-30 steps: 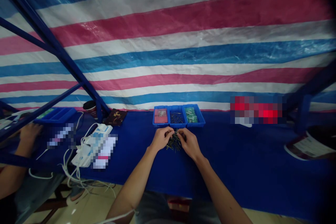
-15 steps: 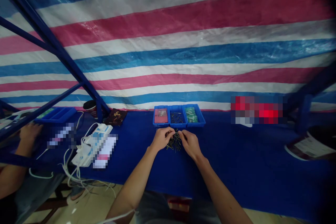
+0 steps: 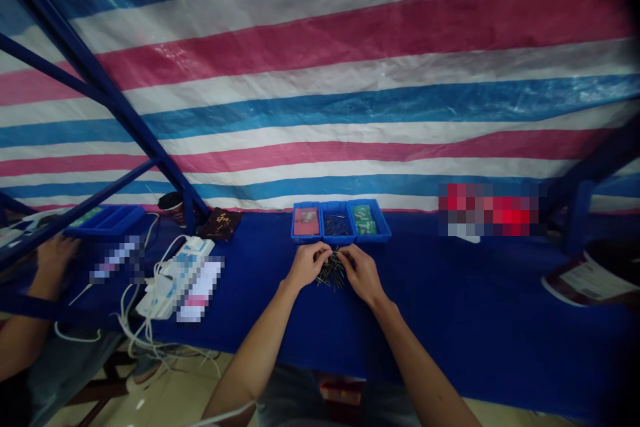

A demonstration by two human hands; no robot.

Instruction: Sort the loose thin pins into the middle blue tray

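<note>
On the blue table (image 3: 450, 320) lies a pile of thin dark, screw-like pieces (image 3: 332, 272). My left hand (image 3: 309, 263) is closed in a pinch at the pile's upper left; whatever its fingertips hold is too small to make out. Facing it, my right hand (image 3: 360, 269) is pinched closed at the upper right, its fingertips near the left ones, their contents also unclear. Just beyond stand three joined blue bins: the left bin (image 3: 307, 237) has a pink block, the middle bin (image 3: 339, 239) thin dark pieces, the right bin (image 3: 384, 227) green pieces.
At the left are a white power strip (image 3: 167, 290) with tangled cables, a brown packet (image 3: 220, 223), a dark cup (image 3: 171, 207) and another person's hand (image 3: 56, 255) by a blue tray (image 3: 117, 221). A large dark container (image 3: 590, 277) stands at the right.
My right hand's fingertips have shifted slightly left and up, closer to my left hand's fingertips. My left hand has barely moved.
</note>
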